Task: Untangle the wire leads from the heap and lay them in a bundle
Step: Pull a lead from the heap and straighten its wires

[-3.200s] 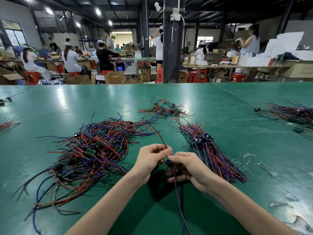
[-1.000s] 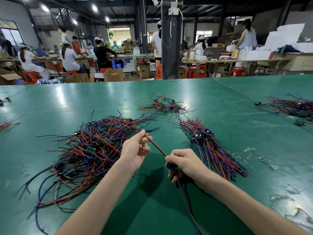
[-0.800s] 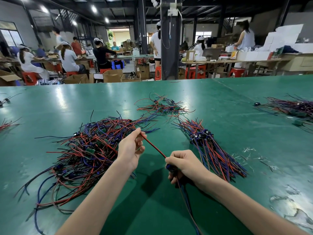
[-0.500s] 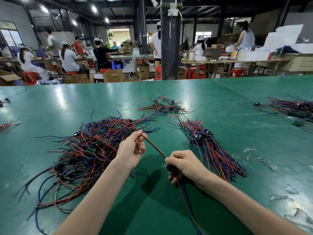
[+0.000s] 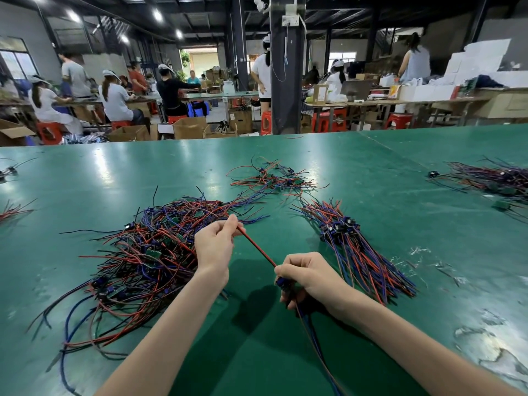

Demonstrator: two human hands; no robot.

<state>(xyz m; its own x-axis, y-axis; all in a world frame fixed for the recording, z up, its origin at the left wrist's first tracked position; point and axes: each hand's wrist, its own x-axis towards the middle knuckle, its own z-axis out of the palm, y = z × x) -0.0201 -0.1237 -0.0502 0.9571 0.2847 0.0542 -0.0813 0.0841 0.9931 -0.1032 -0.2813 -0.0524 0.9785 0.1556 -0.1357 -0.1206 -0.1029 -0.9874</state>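
A tangled heap [image 5: 137,258] of red, blue and black wire leads lies on the green table [image 5: 371,167], left of my hands. A neat bundle [image 5: 354,247] of leads lies to the right, fanned toward me. My left hand [image 5: 214,247] pinches the far end of a red wire lead [image 5: 257,248], which runs taut to my right hand [image 5: 307,277]. My right hand grips the lead's dark blue connector, and its other wires hang down toward me.
A smaller loose tangle [image 5: 274,178] lies farther back at the centre. Another pile of leads [image 5: 491,181] sits at the right edge, and a few stray wires [image 5: 11,210] at the left edge. Bits of debris [image 5: 423,255] dot the table right of the bundle. People work at benches beyond.
My left hand slid along the red wire away from my right hand, from fingers nearly touching to the wire stretched taut. In the last second both hands have barely moved.
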